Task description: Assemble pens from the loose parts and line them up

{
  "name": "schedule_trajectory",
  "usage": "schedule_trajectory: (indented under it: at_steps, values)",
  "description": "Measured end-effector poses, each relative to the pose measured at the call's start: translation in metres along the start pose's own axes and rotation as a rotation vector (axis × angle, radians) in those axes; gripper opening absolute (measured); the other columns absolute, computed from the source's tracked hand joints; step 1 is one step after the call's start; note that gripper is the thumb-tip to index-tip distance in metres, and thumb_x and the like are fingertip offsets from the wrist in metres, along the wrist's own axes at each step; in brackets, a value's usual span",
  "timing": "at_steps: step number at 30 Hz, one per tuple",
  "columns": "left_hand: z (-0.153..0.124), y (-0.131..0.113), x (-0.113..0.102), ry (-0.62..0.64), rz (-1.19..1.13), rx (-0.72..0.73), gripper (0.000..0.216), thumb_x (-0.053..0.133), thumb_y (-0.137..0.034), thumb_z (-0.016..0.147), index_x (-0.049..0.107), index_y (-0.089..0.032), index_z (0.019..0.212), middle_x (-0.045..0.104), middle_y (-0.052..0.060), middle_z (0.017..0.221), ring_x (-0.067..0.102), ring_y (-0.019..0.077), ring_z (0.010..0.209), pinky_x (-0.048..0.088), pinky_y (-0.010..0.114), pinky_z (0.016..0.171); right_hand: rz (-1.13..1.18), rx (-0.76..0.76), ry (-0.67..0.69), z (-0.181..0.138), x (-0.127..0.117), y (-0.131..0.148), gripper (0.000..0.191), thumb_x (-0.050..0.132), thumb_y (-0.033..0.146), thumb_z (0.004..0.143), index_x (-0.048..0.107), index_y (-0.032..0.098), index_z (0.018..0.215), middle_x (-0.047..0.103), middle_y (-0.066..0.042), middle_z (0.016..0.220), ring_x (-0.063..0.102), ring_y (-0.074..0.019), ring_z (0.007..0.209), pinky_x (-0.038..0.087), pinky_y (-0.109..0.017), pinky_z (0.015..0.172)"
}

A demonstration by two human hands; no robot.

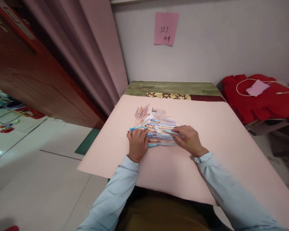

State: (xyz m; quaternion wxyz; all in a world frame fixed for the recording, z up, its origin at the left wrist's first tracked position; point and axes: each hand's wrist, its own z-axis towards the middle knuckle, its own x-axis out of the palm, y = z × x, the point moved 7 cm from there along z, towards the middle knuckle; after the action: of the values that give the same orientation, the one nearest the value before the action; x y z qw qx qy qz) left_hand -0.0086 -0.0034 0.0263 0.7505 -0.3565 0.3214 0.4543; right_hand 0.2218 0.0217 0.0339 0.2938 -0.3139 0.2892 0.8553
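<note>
A pile of pens (156, 124) in blue, orange and pale tones lies on a pale pink sheet (168, 176) over the table. My left hand (137, 145) is at the left ends of the nearer pens, its fingers bent over and around them. On the opposite side, my right hand (189, 139) has thumb and fingers closed at the right end of a pale blue pen (168, 131). The nearer pens lie roughly crosswise between both hands. Behind them, thin brownish sticks (142, 114), perhaps pens too, lie slanted in a looser heap. My fingers hide several pen ends.
A green patterned table cover (173, 86) shows along the back edge, against a white wall with a pink note (166, 29). Red cloth (245, 102) with a white cable lies at right. A wooden door (43, 70) and a mauve curtain (96, 41) stand left.
</note>
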Motion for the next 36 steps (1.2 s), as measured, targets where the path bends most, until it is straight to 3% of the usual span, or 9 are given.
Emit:
schedule_trajectory:
  at_steps: [9, 14, 20, 23, 27, 31, 33, 36]
  values:
    - [0.003, -0.004, 0.005, 0.123, 0.011, 0.017, 0.014, 0.051, -0.014, 0.089, 0.059, -0.021, 0.099, 0.068, 0.008, 0.1, 0.055, 0.0278, 0.102, 0.033, 0.047, 0.093, -0.025, 0.01, 0.04, 0.003, 0.0, 0.004, 0.012, 0.062, 0.03, 0.091, 0.07, 0.021, 0.089, 0.071, -0.005, 0.083, 0.061, -0.0184, 0.078, 0.042, -0.031, 0.074]
    - [0.003, -0.005, 0.005, 0.129, 0.007, 0.032, 0.014, 0.054, -0.016, 0.088, 0.059, -0.022, 0.1, 0.066, 0.008, 0.104, 0.054, 0.0282, 0.104, 0.035, 0.047, 0.094, -0.015, -0.128, 0.17, 0.004, 0.01, 0.026, 0.017, 0.061, 0.029, 0.092, 0.07, 0.022, 0.079, 0.067, -0.002, 0.075, 0.058, -0.0154, 0.071, 0.038, -0.027, 0.068]
    - [0.003, -0.003, 0.006, 0.133, -0.048, 0.028, 0.011, 0.056, -0.017, 0.087, 0.058, -0.022, 0.096, 0.067, 0.007, 0.1, 0.056, 0.0266, 0.101, 0.037, 0.044, 0.091, -0.104, -0.13, 0.245, 0.004, 0.018, 0.031, 0.024, 0.057, 0.029, 0.097, 0.071, 0.021, 0.079, 0.068, -0.004, 0.078, 0.058, -0.0157, 0.073, 0.035, -0.027, 0.068]
    - [0.004, 0.001, 0.003, 0.074, -0.087, 0.01, 0.007, 0.054, -0.02, 0.091, 0.058, -0.022, 0.097, 0.068, 0.006, 0.098, 0.058, 0.0252, 0.098, 0.038, 0.043, 0.09, -0.114, -0.128, 0.254, 0.004, 0.019, 0.032, 0.024, 0.056, 0.03, 0.097, 0.071, 0.021, 0.081, 0.069, -0.004, 0.08, 0.058, -0.016, 0.075, 0.035, -0.027, 0.069]
    - [0.002, 0.007, -0.01, -0.102, -0.181, -0.103, 0.011, 0.048, -0.025, 0.097, 0.056, -0.02, 0.102, 0.068, 0.007, 0.096, 0.062, 0.0229, 0.095, 0.043, 0.04, 0.089, -0.098, -0.107, 0.277, 0.004, 0.024, 0.034, 0.021, 0.056, 0.029, 0.098, 0.071, 0.021, 0.086, 0.068, -0.003, 0.08, 0.059, -0.0148, 0.073, 0.034, -0.027, 0.066]
    - [-0.008, 0.0, -0.013, -0.153, -0.38, -0.236, 0.018, 0.041, -0.026, 0.101, 0.049, -0.02, 0.115, 0.068, 0.007, 0.099, 0.066, 0.0183, 0.087, 0.049, 0.031, 0.076, -0.135, -0.069, 0.31, 0.005, 0.027, 0.034, 0.021, 0.056, 0.03, 0.097, 0.072, 0.022, 0.085, 0.068, -0.003, 0.08, 0.058, -0.0139, 0.069, 0.03, -0.027, 0.059]
    - [-0.01, -0.018, -0.008, -0.05, -0.393, -0.136, 0.018, 0.043, -0.025, 0.099, 0.051, -0.02, 0.115, 0.069, 0.006, 0.098, 0.066, 0.0183, 0.086, 0.05, 0.03, 0.074, -0.141, -0.061, 0.333, 0.004, 0.028, 0.034, 0.022, 0.056, 0.032, 0.098, 0.072, 0.023, 0.085, 0.068, -0.003, 0.079, 0.059, -0.0135, 0.068, 0.029, -0.027, 0.057]
    - [-0.011, -0.049, 0.001, 0.131, -0.319, 0.148, 0.017, 0.047, -0.021, 0.097, 0.057, -0.02, 0.11, 0.07, 0.007, 0.1, 0.064, 0.0216, 0.095, 0.048, 0.037, 0.087, -0.108, -0.054, 0.355, 0.003, 0.026, 0.032, 0.021, 0.056, 0.031, 0.097, 0.071, 0.023, 0.086, 0.068, -0.002, 0.079, 0.059, -0.0129, 0.067, 0.03, -0.026, 0.057]
